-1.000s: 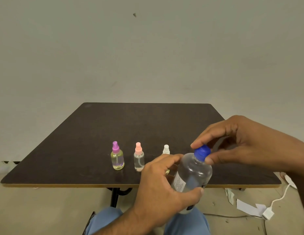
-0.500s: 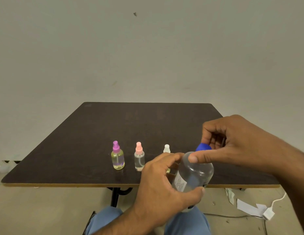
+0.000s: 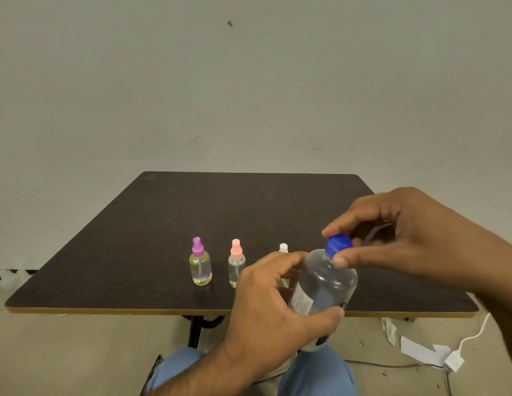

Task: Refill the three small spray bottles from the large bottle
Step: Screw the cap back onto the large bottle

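Dark square tabletop (image 3: pixel 163 224) fronts a plain wall; before its near edge the large clear plastic bottle (image 3: pixel 324 284) tilts, gripped by the left hand (image 3: pixel 274 312), right hand (image 3: pixel 392 238) pinching its blue screw cap (image 3: pixel 338 245). Best hold the body firm, twist gently; three small spray bottles (image 3: pixel 201 262) stand just left, open tabletop beyond

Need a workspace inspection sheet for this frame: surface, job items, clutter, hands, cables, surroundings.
Surface: dark table, light front edge.
Job's things: purple-capped bottle, pink-capped bottle, white-capped bottle in a row, the last mostly hidden; large bottle held in front of the table edge, blue cap on.
Clutter: paper scraps on floor.
Hands: left hand grips large bottle; right hand pinches cap.
Cables: white cable and adapter on floor.
Surroundings: plain wall.
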